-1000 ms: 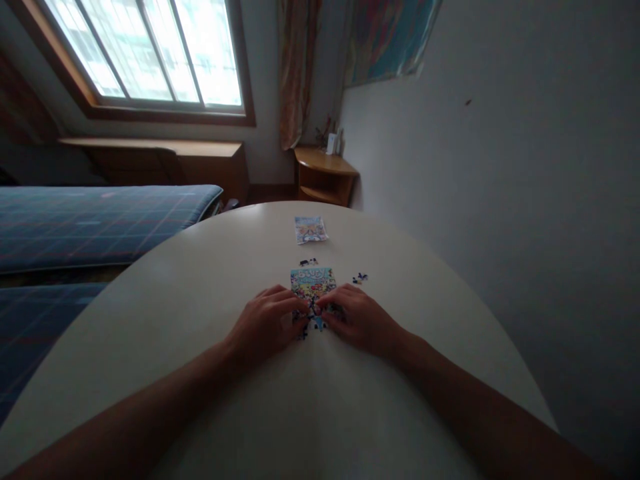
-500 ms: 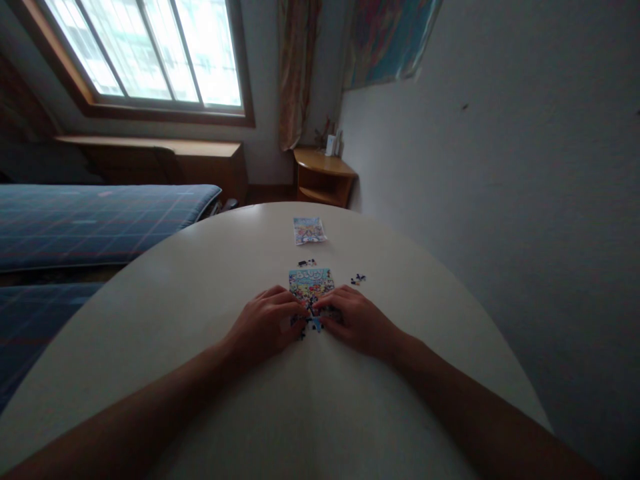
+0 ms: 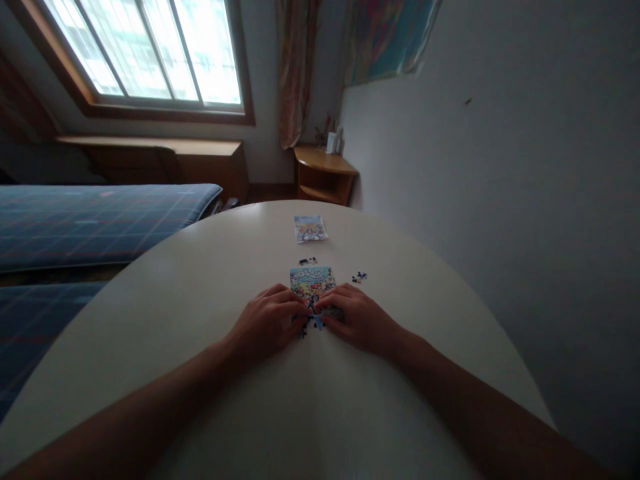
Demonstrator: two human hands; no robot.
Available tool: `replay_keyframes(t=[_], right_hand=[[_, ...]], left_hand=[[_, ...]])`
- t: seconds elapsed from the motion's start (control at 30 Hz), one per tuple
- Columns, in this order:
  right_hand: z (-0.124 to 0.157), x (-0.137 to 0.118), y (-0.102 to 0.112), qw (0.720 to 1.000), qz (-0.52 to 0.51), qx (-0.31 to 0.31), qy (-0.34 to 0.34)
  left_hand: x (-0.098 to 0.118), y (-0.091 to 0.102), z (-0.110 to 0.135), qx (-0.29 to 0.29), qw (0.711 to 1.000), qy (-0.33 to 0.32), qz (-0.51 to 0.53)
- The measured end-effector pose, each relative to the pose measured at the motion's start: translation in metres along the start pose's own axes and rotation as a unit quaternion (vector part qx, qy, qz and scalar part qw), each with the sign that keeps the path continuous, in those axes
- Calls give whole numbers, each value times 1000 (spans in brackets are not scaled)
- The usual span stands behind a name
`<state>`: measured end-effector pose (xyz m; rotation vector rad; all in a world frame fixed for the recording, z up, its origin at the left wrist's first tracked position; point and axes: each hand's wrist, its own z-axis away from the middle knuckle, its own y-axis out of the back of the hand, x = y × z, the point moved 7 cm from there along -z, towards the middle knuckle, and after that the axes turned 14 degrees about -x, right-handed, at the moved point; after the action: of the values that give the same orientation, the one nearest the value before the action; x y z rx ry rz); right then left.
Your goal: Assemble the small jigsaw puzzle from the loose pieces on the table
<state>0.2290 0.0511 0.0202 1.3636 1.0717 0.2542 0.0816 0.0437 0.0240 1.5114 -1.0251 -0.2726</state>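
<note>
A small colourful jigsaw puzzle (image 3: 313, 277) lies on the round white table, its lower part half covered by my fingers. My left hand (image 3: 273, 319) rests at its lower left, thumb and fingertips closed on the puzzle pieces there. From the right, my right hand (image 3: 356, 319) pinches at the same lower part, its fingertips close to those of the left. Between the thumbs shows a light blue puzzle piece (image 3: 318, 323). Dark loose pieces (image 3: 302, 333) stick out below my left thumb. Which exact piece each hand grips is hidden by the fingers.
Several loose pieces lie right of the puzzle (image 3: 359, 277) and above it (image 3: 308, 261). A printed packet or sheet (image 3: 310, 229) is farther back on the table (image 3: 215, 267). A blue plaid mattress (image 3: 100, 223) stands left, a corner shelf (image 3: 325, 163) behind, a wall right.
Both hands stay at the lower part of the puzzle with almost no visible movement. The whole view has shifted very slightly.
</note>
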Motion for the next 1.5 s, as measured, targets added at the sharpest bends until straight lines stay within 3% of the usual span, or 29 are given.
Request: replay_keyframes(t=[1.5], right_hand=[[1, -5, -1, 999, 44, -8, 31]], left_hand=[[-3, -2, 0, -15, 1000, 20, 13]])
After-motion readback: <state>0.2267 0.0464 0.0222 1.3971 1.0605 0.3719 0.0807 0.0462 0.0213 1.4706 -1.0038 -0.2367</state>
